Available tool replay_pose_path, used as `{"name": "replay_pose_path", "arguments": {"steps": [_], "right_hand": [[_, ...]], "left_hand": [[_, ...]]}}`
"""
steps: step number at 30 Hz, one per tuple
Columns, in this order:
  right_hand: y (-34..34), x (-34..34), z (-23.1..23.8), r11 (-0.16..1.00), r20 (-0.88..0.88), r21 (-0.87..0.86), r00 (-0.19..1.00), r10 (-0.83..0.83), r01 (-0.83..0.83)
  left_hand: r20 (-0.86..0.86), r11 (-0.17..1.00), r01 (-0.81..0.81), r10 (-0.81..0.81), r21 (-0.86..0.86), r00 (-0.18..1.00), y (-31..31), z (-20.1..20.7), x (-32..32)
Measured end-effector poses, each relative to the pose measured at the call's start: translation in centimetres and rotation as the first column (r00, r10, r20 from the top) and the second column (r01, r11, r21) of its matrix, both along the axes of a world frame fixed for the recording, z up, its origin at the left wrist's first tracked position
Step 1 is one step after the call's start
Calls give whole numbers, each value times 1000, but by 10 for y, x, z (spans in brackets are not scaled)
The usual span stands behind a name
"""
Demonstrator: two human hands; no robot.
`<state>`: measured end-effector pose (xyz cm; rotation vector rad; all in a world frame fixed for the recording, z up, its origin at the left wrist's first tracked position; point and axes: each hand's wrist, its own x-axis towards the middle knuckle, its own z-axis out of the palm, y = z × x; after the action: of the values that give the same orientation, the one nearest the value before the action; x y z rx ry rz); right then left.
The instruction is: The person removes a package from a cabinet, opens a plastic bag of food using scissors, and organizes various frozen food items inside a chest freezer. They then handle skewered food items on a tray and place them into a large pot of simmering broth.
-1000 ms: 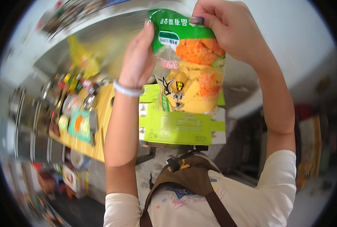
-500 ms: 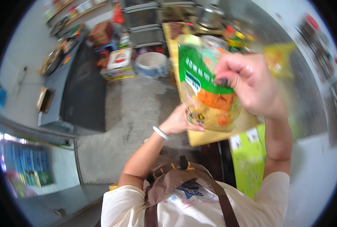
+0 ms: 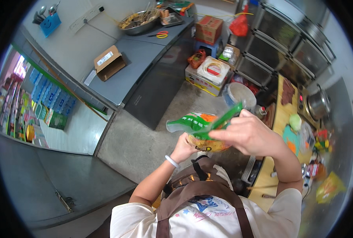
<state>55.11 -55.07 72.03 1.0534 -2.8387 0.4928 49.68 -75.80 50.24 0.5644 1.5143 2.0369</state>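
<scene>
I hold a green and clear plastic food packet [image 3: 187, 123] in front of my body, above the concrete floor. Its lower part shows yellowish contents and orange print. My left hand [image 3: 184, 150], with a white band on the wrist, grips the packet low on its left side. At the upper right, my right hand [image 3: 246, 134] closes on a green flap of the packet, which stands up apart from the rest. That hand's fingertips are partly hidden behind the plastic. The mouth of the packet cannot be made out clearly.
A grey chest freezer [image 3: 145, 79] carries an open cardboard box [image 3: 109, 63], scissors [image 3: 159, 35] and a large metal bowl [image 3: 125, 29]. A white bucket [image 3: 240, 95] stands ahead. On the right, a wooden counter [image 3: 277, 115] holds a metal pot [image 3: 318, 104] and a yellow bag [image 3: 330, 187].
My view has turned left, away from the counter toward the freezer. The packet, upright before, is now tilted and bent, with its green top pulled into a raised flap by my right hand.
</scene>
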Motion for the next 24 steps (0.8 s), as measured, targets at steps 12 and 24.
{"name": "replay_pose_path", "arguments": {"steps": [12,24], "right_hand": [[11,-351,-44,909,-278,-404,961,-18,-99],[48,-455,-96,822,-90,-505,930,-355,265]], "left_hand": [[-253,888,-290,207,-356,945,2,-19,-289],[702,255,-951,710,-177,59,-227,-50,-605]]}}
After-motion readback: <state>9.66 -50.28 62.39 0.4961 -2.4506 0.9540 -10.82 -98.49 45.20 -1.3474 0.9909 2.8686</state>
